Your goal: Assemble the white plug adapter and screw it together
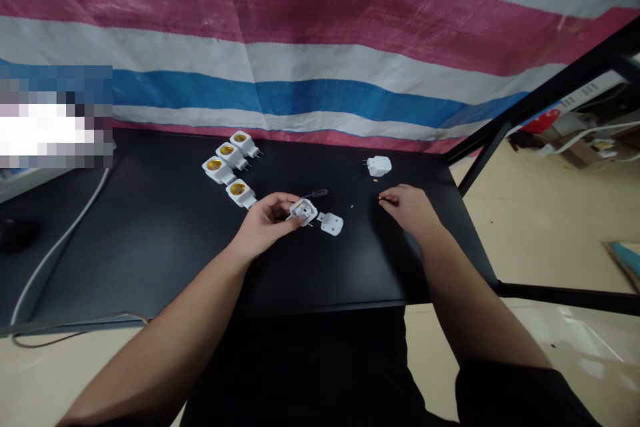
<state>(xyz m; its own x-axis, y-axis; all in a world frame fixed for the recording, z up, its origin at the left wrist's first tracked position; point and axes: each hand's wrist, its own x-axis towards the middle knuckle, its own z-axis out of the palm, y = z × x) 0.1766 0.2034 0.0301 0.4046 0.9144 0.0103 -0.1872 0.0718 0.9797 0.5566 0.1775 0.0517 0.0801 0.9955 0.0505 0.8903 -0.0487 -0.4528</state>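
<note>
My left hand [273, 221] is closed around an opened white plug-in lamp socket housing [304, 211], its hollow inside facing up. To its right a loose white cover plate [332, 223] with small holes lies on the table. A small screwdriver [317, 193] rests just behind the housing. My right hand [406, 205] pinches a tiny brass-coloured metal piece [380, 197] between thumb and fingertips, low over the table. Another small brass piece [376, 180] lies a little beyond it, and a tiny bit [351, 206] sits between my hands.
Several white lamp sockets [233, 155] with brass-coloured inner shells stand left of centre. Another white plug housing [379, 166] is at the back right. A grey cable [65, 233] crosses the black table [150, 247] at left; a black metal frame [483, 153] borders the right.
</note>
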